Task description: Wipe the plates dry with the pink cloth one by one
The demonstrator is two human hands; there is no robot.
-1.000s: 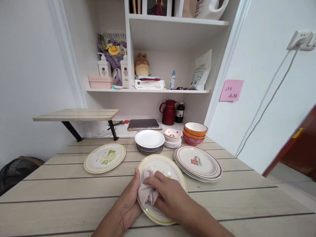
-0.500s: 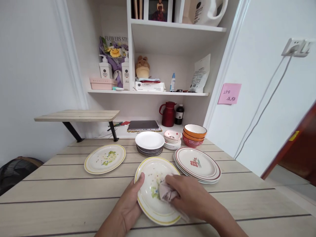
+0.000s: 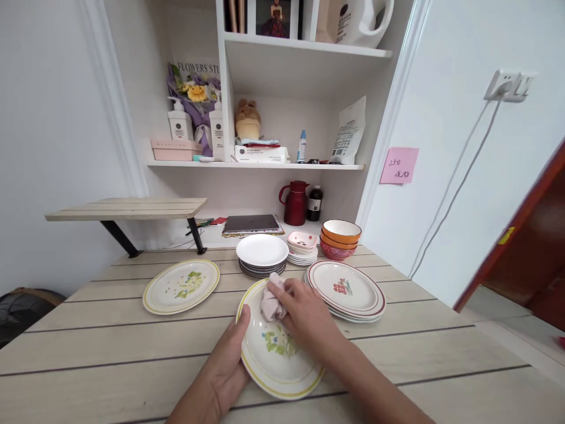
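A white plate with a yellow rim and a green flower print [image 3: 282, 371] is tilted up slightly toward me over the table. My left hand [image 3: 229, 359] grips its left edge, thumb on the upper face and fingers underneath. A crumpled pale pink cloth [image 3: 272, 303] is bunched in my right hand [image 3: 304, 309] and pressed on the plate's upper part, near the far rim. To the left, a matching yellow-rimmed plate [image 3: 182, 287] lies on the table. Right of my hands sits a stack of red-rimmed plates [image 3: 346, 288].
Behind the held plate stand a stack of white dishes [image 3: 262, 250], small dishes [image 3: 302, 242] and orange and red bowls [image 3: 341, 234]. A low wooden riser [image 3: 128, 209] stands at the back left. Shelves [image 3: 265, 166] with a red jug [image 3: 295, 203] rise behind the wooden table [image 3: 110, 365].
My right hand has moved the cloth from the plate's middle up to its far rim. The plate has turned in my left hand, and the view has shifted slightly right.
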